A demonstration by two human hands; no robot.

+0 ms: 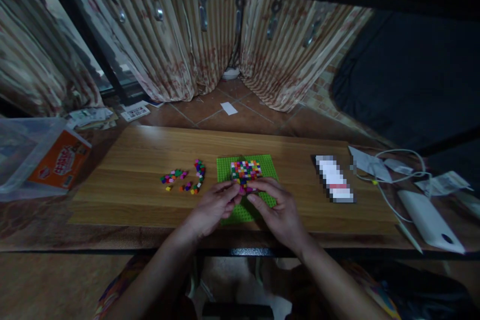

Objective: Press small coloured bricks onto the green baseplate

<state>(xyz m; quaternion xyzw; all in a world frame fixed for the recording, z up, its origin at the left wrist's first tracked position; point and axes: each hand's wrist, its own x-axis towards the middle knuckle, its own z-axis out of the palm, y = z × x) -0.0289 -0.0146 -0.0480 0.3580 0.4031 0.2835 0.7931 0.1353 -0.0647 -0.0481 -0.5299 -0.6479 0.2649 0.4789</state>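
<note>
Both the left hand (214,206) and right hand (277,210) pinched small bricks at the near edge of the mosaic (246,170) on the green baseplate (264,165), mid-row; pressing straight down seemed needed next.

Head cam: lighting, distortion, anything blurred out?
Head view: dim overall, a brighter patch on the far table; wide-angle bend at the edges; a pixelated block right of the green baseplate; both hands sharp enough.
</note>
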